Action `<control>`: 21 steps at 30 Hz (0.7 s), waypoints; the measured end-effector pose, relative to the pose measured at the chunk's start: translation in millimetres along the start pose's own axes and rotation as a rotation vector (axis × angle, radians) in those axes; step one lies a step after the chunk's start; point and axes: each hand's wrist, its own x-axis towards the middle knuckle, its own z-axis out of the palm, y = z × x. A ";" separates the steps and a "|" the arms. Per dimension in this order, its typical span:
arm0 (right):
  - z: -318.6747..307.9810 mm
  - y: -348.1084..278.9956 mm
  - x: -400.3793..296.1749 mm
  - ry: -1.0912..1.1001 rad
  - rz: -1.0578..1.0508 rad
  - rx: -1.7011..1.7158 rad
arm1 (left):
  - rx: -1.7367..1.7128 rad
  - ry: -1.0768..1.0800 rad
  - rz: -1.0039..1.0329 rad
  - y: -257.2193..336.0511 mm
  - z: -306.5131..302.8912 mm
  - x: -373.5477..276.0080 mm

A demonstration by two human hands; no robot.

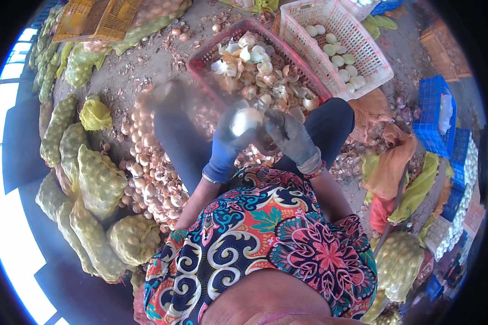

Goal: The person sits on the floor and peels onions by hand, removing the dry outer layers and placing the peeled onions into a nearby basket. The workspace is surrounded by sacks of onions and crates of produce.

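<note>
Both my hands wear work gloves and are close together over the near edge of a red plastic crate (205, 83). In my left hand (234, 126) is a pale peeled onion (244, 121), blurred. My right hand (286, 134) is just to its right with fingers curled; whether it holds a small tool cannot be made out. Onion skins (274, 87) and some onions fill the red crate. A white plastic crate (372, 61) beyond it, to the right, holds several peeled onions (337, 61).
A heap of unpeeled onions (146, 150) lies left of my legs. Full mesh sacks (101, 178) lie farther left. A yellow crate (95, 20) stands at the upper left. Blue crates (433, 118) and empty mesh bags (394, 162) are on the right. Loose skins litter the floor.
</note>
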 end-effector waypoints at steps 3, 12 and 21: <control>12.7 -7.5 5.2 0.163 -0.107 -0.073 | 0.176 -0.072 0.108 3.4 1.2 1.6; -0.1 85.0 37.2 0.367 -0.034 -0.593 | 0.024 -0.099 0.104 -15.3 -9.6 7.3; 11.4 102.2 17.4 0.253 0.065 -0.512 | -0.314 -0.280 -0.083 12.4 59.8 151.3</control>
